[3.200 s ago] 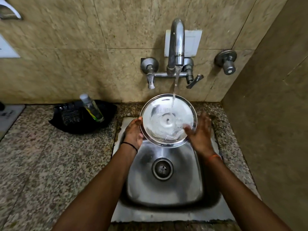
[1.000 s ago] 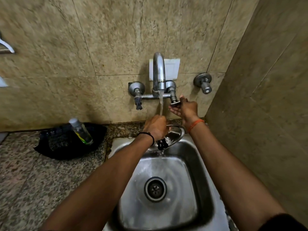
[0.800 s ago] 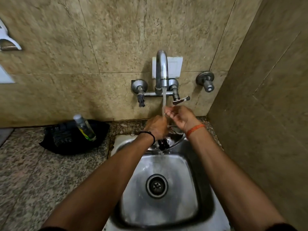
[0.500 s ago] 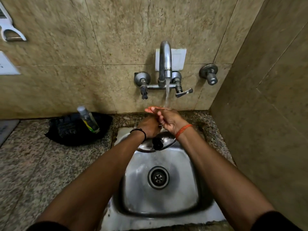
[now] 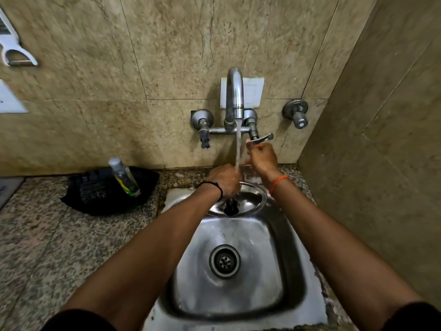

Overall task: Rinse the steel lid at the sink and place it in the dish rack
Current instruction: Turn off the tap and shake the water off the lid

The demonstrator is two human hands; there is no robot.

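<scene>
At frame centre, the left hand [image 5: 225, 181] grips the steel lid [image 5: 248, 201] under the stream [image 5: 238, 144] for rinsing; the right hand [image 5: 262, 158], fingers curled and holding nothing, nears the tap lever [image 5: 261, 139].

The round steel lid [image 5: 250, 199] with a black knob [image 5: 231, 207] sits tilted over the sink's [image 5: 293, 271] back edge, under running water.

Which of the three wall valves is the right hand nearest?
The lever-handled valve, right of the spout; the right hand is just below it. The other two are farther off.
</scene>
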